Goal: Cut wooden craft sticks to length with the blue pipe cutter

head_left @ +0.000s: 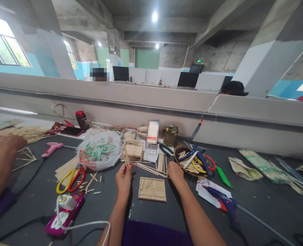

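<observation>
The dark bench (110,210) carried everything. Beyond the stick panel (159,192), leftward, sat a plastic bag (100,150); beyond the panel's right, a basket (176,155). The panel lay flat, short pieces (149,183) on top. Past its left edge, the left hand (123,176) had fingers clamped on sticks (126,157); past its right, the right hand (175,173) curled, its grip impossible to tell.

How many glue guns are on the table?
2: pink glue gun left of the plastic bag; blue glue gun at right, partly over white paper. Others may be hidden.
</observation>
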Motion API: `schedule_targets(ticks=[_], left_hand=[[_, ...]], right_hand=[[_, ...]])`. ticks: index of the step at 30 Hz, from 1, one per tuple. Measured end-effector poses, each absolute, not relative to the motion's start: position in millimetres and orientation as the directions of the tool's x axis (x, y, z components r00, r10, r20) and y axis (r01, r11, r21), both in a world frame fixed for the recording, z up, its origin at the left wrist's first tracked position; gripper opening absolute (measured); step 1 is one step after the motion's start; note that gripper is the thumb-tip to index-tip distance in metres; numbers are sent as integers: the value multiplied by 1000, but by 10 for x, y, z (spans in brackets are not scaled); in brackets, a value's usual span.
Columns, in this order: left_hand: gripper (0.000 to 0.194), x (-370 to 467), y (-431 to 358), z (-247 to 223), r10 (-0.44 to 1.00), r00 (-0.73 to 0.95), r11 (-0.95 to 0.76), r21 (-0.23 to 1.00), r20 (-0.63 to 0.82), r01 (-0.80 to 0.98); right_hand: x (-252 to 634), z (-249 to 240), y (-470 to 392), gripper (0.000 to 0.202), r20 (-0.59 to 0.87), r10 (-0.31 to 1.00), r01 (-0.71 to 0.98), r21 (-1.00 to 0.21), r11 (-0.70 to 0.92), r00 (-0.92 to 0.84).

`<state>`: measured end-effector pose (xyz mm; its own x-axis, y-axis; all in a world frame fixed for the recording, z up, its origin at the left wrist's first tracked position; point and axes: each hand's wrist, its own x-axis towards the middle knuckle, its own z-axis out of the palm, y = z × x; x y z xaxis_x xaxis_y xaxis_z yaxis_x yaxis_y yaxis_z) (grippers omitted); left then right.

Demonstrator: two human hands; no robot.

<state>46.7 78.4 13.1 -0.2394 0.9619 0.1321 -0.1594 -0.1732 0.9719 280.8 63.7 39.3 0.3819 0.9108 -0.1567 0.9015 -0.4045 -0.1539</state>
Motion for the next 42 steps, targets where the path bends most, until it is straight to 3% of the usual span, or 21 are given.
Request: schedule_targets(ticks=[8, 15, 20, 25, 28, 32, 37, 42], left_hand=[[36, 525, 749, 184, 994, -104, -75, 945, 44, -317], [33, 506, 749, 199, 994, -99, -65, 953, 37, -297], [26, 533, 767, 152, 989, -92, -129, 971, 113, -200], [23, 531, 764, 96, 988, -67, -146, 984, 140, -105], [24, 557, 786, 114, 985, -88, -156, 979, 145, -129], [32, 661, 865, 229, 982, -172, -124, 959, 81, -254], [40, 828, 866, 470, 993, -56, 67, 895, -101, -440], [42, 898, 719, 581, 983, 31, 170, 831, -182, -530]], right_hand=[[2680, 496, 670, 25, -154, 913, 915, -89, -393, 377], [2749, 511, 551, 14, -60, 927, 913, -160, -375, 370], [2761, 633, 419, 18, 70, 933, 902, -290, -321, 354], [2641, 671, 212, 17, 204, 938, 875, -457, -161, 279], [2575, 593, 146, 22, 309, 902, 744, -668, -18, 300], [2519, 509, 134, 31, 277, 905, 515, -854, 77, 323], [2472, 524, 137, 31, 207, 925, 380, -922, 75, 318], [2496, 536, 151, 31, 177, 933, 257, -962, 95, 315]])
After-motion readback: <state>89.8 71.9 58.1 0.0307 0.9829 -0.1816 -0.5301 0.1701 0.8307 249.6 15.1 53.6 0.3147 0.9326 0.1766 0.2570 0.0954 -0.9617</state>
